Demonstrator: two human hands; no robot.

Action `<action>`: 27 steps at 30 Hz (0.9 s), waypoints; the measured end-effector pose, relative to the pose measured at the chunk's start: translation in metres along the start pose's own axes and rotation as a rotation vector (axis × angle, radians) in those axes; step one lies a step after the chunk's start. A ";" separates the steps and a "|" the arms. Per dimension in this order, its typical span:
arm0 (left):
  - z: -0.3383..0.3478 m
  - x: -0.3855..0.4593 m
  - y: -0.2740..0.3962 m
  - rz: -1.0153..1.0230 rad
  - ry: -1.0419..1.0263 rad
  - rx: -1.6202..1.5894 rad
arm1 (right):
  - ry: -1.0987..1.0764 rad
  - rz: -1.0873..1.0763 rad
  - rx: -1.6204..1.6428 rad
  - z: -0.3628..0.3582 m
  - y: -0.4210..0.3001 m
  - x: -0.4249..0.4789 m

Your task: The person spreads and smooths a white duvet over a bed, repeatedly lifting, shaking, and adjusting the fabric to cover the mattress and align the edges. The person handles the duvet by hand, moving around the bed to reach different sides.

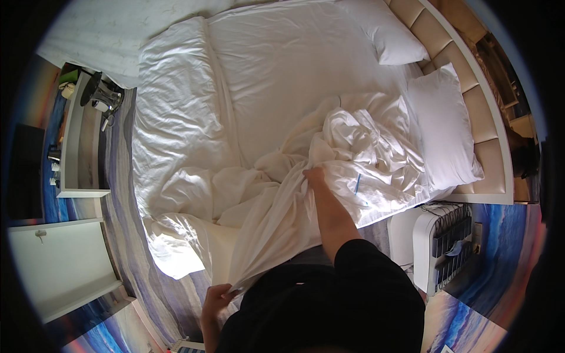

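Observation:
My left hand (217, 300), low in the view by my body, is closed on an edge of a white bed sheet (273, 220). Out over the bed, my right hand (314, 175) grips gathered folds of the same cloth, which stretches between both hands. Beyond the right hand lies a crumpled heap of white bedding (371, 141) with a blue line on it. A white duvet (176, 97) covers the foot of the bed. Two white pillows, one near (446, 132) and one far (393, 35), lie by the headboard.
A padded beige headboard (483, 128) borders the bed at right. Beside it stands a white cabinet (421, 247) with black devices and cables. At left are a white desk (84, 193), a black chair (92, 88) and striped carpet (119, 176). A curtain (101, 39) hangs at the far side.

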State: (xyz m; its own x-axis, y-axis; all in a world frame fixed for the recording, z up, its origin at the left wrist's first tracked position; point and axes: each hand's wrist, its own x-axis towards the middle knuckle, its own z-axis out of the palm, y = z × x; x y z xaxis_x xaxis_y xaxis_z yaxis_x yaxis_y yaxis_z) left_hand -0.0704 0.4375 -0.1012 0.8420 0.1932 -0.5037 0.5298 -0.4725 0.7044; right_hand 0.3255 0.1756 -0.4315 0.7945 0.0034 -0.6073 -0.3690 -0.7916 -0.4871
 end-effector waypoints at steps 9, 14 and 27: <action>-0.013 0.069 -0.013 0.028 0.012 -0.192 | 0.243 -0.553 1.565 -0.268 0.020 -0.193; -0.037 0.094 0.026 0.214 0.000 -0.015 | 0.376 -0.149 1.660 -0.277 0.077 -0.238; -0.046 0.082 0.031 0.614 0.096 0.165 | 0.769 0.088 1.073 -0.272 0.092 -0.329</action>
State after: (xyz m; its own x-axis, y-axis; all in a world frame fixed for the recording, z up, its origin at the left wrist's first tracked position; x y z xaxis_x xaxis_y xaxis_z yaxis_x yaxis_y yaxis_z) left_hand 0.0199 0.4787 -0.0978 0.9965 -0.0817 0.0192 -0.0676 -0.6464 0.7600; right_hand 0.1615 -0.0649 -0.1061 0.6866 -0.6495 -0.3268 -0.3463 0.1031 -0.9324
